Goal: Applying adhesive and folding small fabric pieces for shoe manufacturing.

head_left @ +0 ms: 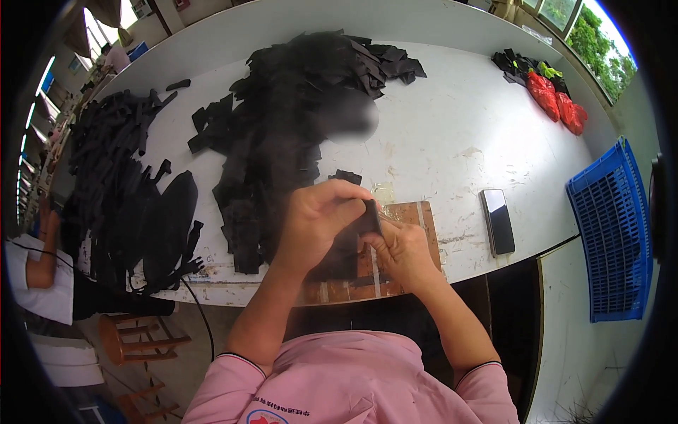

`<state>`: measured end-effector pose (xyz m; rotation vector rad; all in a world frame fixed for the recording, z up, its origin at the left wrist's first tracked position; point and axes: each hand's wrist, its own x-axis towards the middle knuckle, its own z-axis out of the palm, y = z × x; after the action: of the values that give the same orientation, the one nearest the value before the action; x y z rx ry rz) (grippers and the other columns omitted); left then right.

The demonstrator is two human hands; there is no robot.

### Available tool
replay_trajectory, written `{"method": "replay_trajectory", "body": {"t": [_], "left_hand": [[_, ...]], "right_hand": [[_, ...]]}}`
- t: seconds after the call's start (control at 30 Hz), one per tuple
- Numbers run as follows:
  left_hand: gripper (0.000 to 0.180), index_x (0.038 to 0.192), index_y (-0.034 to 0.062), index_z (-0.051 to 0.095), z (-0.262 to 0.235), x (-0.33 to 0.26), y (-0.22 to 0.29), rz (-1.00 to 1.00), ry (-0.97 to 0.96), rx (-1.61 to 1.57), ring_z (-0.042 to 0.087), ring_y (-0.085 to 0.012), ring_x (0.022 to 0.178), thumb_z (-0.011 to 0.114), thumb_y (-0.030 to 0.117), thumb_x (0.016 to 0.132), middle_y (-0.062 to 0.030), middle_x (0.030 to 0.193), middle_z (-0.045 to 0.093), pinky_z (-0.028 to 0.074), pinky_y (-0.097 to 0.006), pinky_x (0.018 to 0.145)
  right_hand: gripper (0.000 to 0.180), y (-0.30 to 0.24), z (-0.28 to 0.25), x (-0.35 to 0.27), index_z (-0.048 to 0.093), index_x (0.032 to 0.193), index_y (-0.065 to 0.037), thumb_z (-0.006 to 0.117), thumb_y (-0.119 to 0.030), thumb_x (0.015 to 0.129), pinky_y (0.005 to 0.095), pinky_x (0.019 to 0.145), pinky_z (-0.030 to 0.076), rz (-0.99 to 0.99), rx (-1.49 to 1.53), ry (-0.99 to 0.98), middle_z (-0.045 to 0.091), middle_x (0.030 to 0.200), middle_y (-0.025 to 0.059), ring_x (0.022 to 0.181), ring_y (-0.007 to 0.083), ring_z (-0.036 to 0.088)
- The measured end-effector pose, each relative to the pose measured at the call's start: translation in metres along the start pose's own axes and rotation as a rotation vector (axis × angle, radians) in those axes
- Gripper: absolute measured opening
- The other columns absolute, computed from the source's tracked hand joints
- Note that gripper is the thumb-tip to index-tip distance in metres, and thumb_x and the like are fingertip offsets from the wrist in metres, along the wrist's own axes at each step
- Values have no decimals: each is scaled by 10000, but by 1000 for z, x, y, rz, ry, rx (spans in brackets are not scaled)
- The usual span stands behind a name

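A small piece of black fabric (370, 218) is held up between my two hands, above a brown taped board (409, 213) at the table's near edge. My left hand (326, 213) pinches its upper end with thumb and fingers. My right hand (404, 253) grips the same piece from the other side, its thumb pressed toward the fabric. Under and beside my left wrist lie more dark pieces, part of a large heap of black fabric pieces (296, 85) that runs away to the far side. My left forearm hides some of the board.
Another pile of black strips (106, 148) covers the table's left end. A phone (498, 222) lies right of the board. Red plastic bags (556, 102) sit at the far right, near a blue plastic basket (613, 233). A wooden stool (141, 338) and another person's arm (44, 247) are at left.
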<state>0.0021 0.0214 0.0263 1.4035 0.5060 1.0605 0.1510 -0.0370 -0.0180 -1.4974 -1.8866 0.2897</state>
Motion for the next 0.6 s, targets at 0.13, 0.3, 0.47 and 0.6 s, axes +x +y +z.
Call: {"method": "replay_trajectory", "body": {"t": [0.13, 0.3, 0.47, 0.6], "left_hand": [[197, 1021, -40, 543, -4, -6, -25, 68, 202, -94, 554, -111, 806, 509, 18, 836, -75, 885, 607, 434, -226, 745], [184, 931, -24, 571, -15, -24, -77, 47, 158, 751, 573, -142, 724, 584, -9, 747, -98, 809, 598, 467, -264, 618], [178, 811, 1, 562, -10, -22, -102, 257, 46, 1314, 540, -295, 671, 644, 61, 664, -150, 765, 543, 456, -353, 617], [92, 672, 51, 517, 1, -15, -109, 109, -180, 1671, 520, -260, 728, 602, 84, 656, -118, 734, 518, 437, -346, 622]], "right_hand": [[351, -21, -43, 22, 447, 566, -47, 579, -265, 807, 366, 448, 392, -57, 148, -30, 488, 480, 98, 469, 279, 514], [387, -46, -86, 24, 525, 623, -16, 483, -288, 894, 206, 447, 359, 31, 1065, 402, 510, 537, 16, 475, 86, 485], [369, 14, -32, -89, 482, 602, -30, 428, -223, 912, 208, 417, 327, 658, 864, 560, 470, 509, 31, 430, 89, 433], [374, 56, 7, -222, 459, 612, -66, 466, -312, 894, 215, 412, 365, 1112, 833, 484, 457, 506, 23, 420, 95, 427]]}}
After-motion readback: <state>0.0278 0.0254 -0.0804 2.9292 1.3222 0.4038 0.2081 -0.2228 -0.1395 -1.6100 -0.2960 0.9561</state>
